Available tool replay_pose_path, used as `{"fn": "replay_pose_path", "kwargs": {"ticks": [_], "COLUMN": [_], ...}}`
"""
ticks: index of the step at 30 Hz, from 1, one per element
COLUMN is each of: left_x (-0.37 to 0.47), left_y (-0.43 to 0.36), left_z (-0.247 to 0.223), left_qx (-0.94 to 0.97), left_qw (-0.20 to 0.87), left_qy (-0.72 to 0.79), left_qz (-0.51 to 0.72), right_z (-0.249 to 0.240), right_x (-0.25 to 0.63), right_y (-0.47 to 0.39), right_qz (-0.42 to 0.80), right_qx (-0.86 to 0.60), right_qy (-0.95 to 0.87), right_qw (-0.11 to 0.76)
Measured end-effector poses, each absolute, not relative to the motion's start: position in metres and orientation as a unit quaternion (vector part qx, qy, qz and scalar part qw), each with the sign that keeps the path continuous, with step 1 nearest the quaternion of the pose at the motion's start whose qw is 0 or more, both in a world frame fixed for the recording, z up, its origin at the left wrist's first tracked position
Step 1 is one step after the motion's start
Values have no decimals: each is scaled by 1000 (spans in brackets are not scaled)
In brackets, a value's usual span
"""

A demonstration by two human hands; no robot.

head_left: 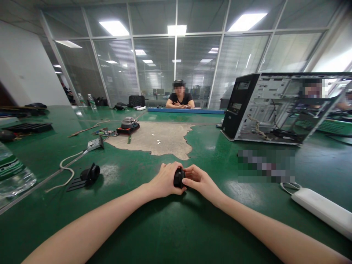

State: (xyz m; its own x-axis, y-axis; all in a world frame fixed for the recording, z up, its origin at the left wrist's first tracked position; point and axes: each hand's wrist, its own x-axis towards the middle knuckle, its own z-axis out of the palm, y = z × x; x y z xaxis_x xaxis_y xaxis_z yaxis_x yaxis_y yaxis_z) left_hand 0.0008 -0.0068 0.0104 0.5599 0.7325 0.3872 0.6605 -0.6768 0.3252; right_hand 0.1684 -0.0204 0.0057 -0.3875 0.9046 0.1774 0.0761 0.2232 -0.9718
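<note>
Glass partitions [154,66] stand behind a green table [165,227]. Over its near middle, a small black piece [179,177] sits between both hands: the left hand [166,179] wraps its fingers around it, the right hand [200,180] pinches its side. It looks light, stiff, probably plastic; the edges should give good hold. Beyond, an open computer case [239,106] contains cables [283,132].

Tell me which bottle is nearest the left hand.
Nearest the left hand is the bottle cut off by the left picture edge; the other two bottles stand far back, toward the partition.
</note>
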Motion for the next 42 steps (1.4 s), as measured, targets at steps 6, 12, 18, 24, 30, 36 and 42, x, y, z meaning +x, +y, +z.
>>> {"fn": "replay_pose_path", "kwargs": {"ticks": [6,12,18,24,30,36,42], "left_x": [0,-1,-4,-8,-7,-4,-3], "left_y": [-6,-7,-6,-7,-10,-13,-13], "left_z": [11,16,10,9,14,16,13], "left_qx": [888,893,893,900,908,905,894], "left_qw": [28,-8,14,37,43,47,55], "left_qy": [385,379,377,332,336,345,368], "left_qz": [250,243,244,280,247,243,249], "right_z": [5,2,4,3,3,4,2], "right_x": [169,167,167,168,168,169,169], "right_y": [-15,-18,-23,-24,-24,-25,-24], "right_qz": [483,472,469,467,455,458,479], "right_qx": [-377,-376,-375,-371,-375,-365,-346], "right_qy": [-673,-680,-683,-687,-689,-693,-688], "right_qw": [414,416,416,415,421,421,422]}}
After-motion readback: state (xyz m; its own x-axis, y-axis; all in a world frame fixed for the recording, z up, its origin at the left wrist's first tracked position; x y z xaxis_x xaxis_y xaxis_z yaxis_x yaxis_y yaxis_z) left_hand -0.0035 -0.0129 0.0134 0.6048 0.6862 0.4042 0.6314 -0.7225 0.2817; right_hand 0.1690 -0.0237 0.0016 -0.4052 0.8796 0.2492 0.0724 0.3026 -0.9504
